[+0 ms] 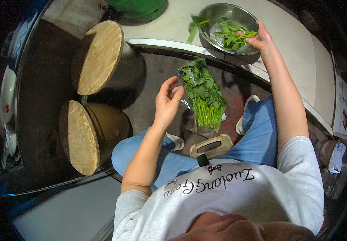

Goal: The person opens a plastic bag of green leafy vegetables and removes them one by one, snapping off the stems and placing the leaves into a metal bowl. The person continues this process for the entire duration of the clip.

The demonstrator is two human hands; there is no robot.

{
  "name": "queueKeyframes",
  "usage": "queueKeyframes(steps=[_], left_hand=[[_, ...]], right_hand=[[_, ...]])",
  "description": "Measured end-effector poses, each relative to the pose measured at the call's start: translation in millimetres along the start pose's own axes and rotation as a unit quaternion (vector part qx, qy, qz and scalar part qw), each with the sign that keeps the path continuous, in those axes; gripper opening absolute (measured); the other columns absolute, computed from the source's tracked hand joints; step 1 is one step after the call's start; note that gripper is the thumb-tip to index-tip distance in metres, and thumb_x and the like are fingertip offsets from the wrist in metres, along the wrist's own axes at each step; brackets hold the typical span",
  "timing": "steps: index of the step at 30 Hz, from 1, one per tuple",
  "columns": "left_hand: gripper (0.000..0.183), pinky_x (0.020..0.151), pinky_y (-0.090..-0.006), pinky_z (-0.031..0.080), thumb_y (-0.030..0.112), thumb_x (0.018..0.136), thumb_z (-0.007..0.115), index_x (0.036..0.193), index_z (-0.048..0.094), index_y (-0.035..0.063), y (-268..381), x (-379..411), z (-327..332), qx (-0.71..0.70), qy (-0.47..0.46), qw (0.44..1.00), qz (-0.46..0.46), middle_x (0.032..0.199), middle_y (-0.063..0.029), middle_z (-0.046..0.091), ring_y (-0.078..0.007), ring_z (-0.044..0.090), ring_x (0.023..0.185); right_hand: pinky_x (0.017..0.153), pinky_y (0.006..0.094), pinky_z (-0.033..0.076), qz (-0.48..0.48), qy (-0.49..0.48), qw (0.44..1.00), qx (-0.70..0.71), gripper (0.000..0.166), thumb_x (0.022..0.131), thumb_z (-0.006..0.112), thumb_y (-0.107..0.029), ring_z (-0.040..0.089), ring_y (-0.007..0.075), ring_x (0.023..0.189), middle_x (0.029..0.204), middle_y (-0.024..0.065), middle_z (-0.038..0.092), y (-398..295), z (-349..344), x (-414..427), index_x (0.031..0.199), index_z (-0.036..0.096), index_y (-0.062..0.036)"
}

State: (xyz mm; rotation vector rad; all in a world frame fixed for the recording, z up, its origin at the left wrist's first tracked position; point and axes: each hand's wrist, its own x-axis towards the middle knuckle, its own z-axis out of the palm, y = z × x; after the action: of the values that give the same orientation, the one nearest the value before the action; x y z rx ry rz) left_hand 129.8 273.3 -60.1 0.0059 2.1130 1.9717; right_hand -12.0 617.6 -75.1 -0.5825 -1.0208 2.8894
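At the upper right, my right hand [259, 39] grips a bunch of leafy green stems [232, 34] inside a stainless steel bowl [211, 45] on the pale ledge [164, 28]. A loose green leaf sprig [194, 28] shows at the bowl's left rim, slightly blurred. My left hand [169, 101] is raised with its fingers apart and nothing in them. Just right of it is a clear plastic bag [205, 93] packed with long-stemmed leafy greens, leaves toward the ledge and cut stems toward me. What the bag rests on is hard to tell.
Two large round vessels with flat tan lids [101, 58] [83, 138] stand at the left. A green tub [140, 10] is on the ledge. Between my legs is a beige plastic piece with a slot [212, 146]. A white bowl [8, 96] sits far left.
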Motion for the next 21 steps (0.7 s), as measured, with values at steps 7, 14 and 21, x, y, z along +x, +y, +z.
queueKeyframes(steps=[7, 14, 21], left_hand=[[0.035, 0.071, -0.026, 0.044, 0.012, 0.084, 0.052, 0.116, 0.044, 0.0016, -3, 3, -1, 0.013, -0.035, 0.999, -0.014, 0.114, -0.0104, 0.05, -0.0171, 0.055, 0.094], [0.034, 0.071, -0.0251, 0.044, 0.013, 0.084, 0.053, 0.115, 0.044, 0.0022, -7, -1, -3, -0.005, -0.053, 0.998, -0.044, 0.11, -0.01, 0.053, -0.0158, 0.056, 0.09], [0.032, 0.068, -0.0247, 0.044, 0.013, 0.084, 0.053, 0.113, 0.046, 0.0017, -12, 3, -3, 0.028, -0.061, 0.997, -0.038, 0.103, -0.0086, 0.056, -0.015, 0.057, 0.086]], right_hand=[[0.046, 0.0238, 0.039, 0.073, 0.049, 0.996, -0.003, 0.025, 0.084, 0.039, -0.005, 0.046, 0.0172, 0.059, 0.089, 0.0177, 0.05, -5, -28, 19, 0.104, 0.039, 0.0092], [0.046, 0.0228, 0.036, 0.157, 0.017, 0.98, -0.123, 0.026, 0.072, 0.042, 0.006, 0.044, 0.0127, 0.058, 0.075, 0.0055, 0.05, 40, 35, -31, 0.097, 0.049, 0.0042], [0.094, 0.0356, 0.032, -0.28, 0.132, 0.907, -0.286, 0.057, 0.082, 0.053, -0.031, 0.04, 0.0263, 0.116, 0.122, 0.0217, 0.043, -27, -4, 17, 0.123, 0.036, 0.0046]])
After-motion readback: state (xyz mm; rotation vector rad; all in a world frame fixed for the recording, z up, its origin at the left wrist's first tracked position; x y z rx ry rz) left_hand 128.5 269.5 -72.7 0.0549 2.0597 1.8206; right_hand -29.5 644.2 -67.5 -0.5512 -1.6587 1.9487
